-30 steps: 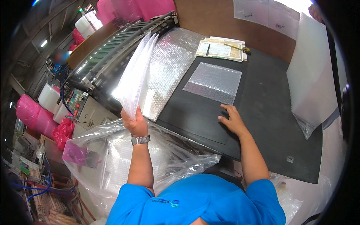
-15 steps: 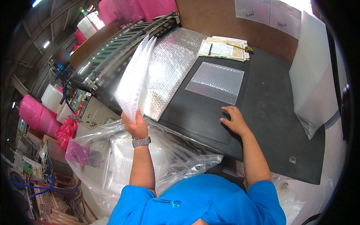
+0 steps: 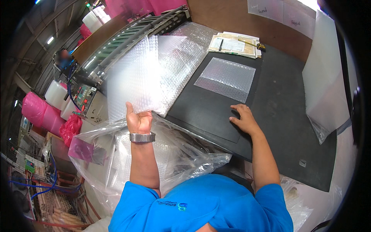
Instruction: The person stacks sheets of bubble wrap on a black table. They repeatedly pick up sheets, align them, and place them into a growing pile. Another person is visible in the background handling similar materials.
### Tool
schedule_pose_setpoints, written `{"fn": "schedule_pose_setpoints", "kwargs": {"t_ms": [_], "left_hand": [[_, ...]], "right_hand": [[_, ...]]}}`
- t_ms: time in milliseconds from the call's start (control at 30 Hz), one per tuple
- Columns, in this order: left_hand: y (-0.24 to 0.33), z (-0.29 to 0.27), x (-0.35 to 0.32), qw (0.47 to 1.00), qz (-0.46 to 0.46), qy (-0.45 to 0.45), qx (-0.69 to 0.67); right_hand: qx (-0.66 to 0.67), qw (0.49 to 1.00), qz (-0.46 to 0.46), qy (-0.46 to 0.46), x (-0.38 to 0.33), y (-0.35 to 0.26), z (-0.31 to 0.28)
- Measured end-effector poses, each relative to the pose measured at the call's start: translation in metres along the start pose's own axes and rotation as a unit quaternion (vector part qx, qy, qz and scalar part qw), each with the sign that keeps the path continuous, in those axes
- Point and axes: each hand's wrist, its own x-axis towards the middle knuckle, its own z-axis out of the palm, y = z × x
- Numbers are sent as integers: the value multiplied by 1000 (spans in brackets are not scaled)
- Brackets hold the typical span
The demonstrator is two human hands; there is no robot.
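Fingers curled, the left hand (image 3: 140,123) gripped the bubble sheets (image 3: 133,79) at their near edge, long axis pointing away, beside the table's (image 3: 201,120) front-left corner; the right hand (image 3: 245,119), half open, empty, was farther.

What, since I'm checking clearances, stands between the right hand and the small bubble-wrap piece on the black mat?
Nothing visible does: just black mat shows between the right hand and the small bubble-wrap piece.
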Motion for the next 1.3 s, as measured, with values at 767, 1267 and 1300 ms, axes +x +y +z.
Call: {"fn": "schedule_pose_setpoints", "kwargs": {"t_ms": [767, 1267, 1300], "left_hand": [[117, -189, 13, 966, 200, -117, 111], [94, -433, 15, 891, 101, 417, 146], [98, -428, 28, 910, 87, 384, 129]], "right_hand": [[-24, 999, -39, -18, 1, -4, -3], [-57, 997, -42, -18, 2, 0, 2], [-59, 997, -42, -15, 3, 0, 4]]}}
